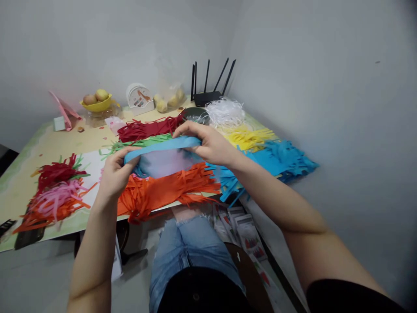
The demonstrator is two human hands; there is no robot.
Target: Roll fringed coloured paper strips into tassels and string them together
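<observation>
1. Both hands are working one piece: the left hand (114, 174) is pinching the near-left end of a light blue paper strip (163, 146), fingers curled round it, thumb tucked under.
2. Right hand (208, 143) is gripping the same strip at its far-right end, fingers draped over the top edge, wrist angling in from the right.
3. That strip is stretching between the two hands, its long axis running left to right and rising slightly toward the right hand; it is hovering just above the table (48, 143), near the front edge.
4. Neither hand is nearer than the other here: each is holding its own end, so the strip's middle is hanging free between them, over a pale translucent sheet (166, 163).
5. Just below the hands, an orange fringed paper pile (163, 191) is spilling over the table edge; green strips (140, 142) and dark red strips (146, 128) are lying just beyond the hands.
6. Off to the right, blue fringed paper (280, 158), yellow shreds (246, 137) and white shreds (224, 111) are lining up toward the wall.
7. Far left, a mixed heap of red, pink and orange strips (55, 193) is sitting well apart from the hands.
8. At the back, a router (208, 93) and a yellow bowl of fruit (96, 103) are standing by the wall.
</observation>
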